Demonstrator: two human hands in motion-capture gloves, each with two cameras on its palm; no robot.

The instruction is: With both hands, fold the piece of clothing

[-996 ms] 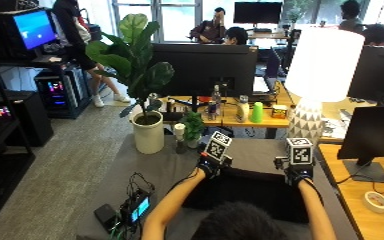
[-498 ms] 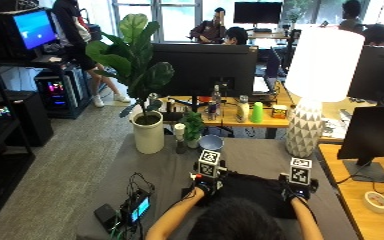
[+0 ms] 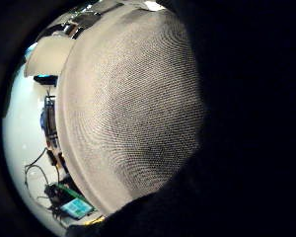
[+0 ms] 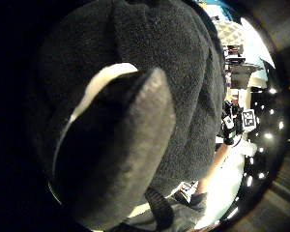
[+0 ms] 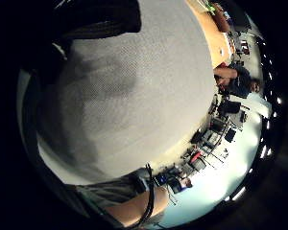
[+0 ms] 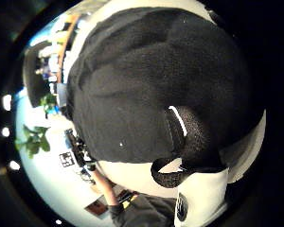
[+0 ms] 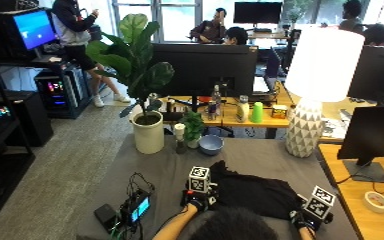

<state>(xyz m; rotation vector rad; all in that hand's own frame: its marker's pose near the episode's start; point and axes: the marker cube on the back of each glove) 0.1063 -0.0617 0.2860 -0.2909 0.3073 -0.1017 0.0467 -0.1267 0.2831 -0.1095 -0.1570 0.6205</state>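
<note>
Outside view, garment: the black piece of clothing (image 7: 255, 192) lies bunched on the grey table (image 7: 258, 157), between the two hands and just ahead of the person.
Outside view, hands: the left hand (image 7: 197, 200) sits at the garment's near-left edge, the right hand (image 7: 310, 216) at its near-right corner; both forearms come in low, and the fingers are hidden here.
Left thumb view: the left hand's gloved thumb (image 4: 116, 159) presses against dark fleece, so I judge this hand pinches the cloth.
Left little-finger view: grey tabletop close under the palm, dark cloth beside it.
Right thumb view: fleece fills the view and a hanging loop (image 6: 182, 156) shows; right fingers unseen, grip cannot be told.
Right little-finger view: tabletop close under the palm.
Doing it well: likely best to hold matching corners, keep both hands level, and lay the edges together before smoothing.
</note>
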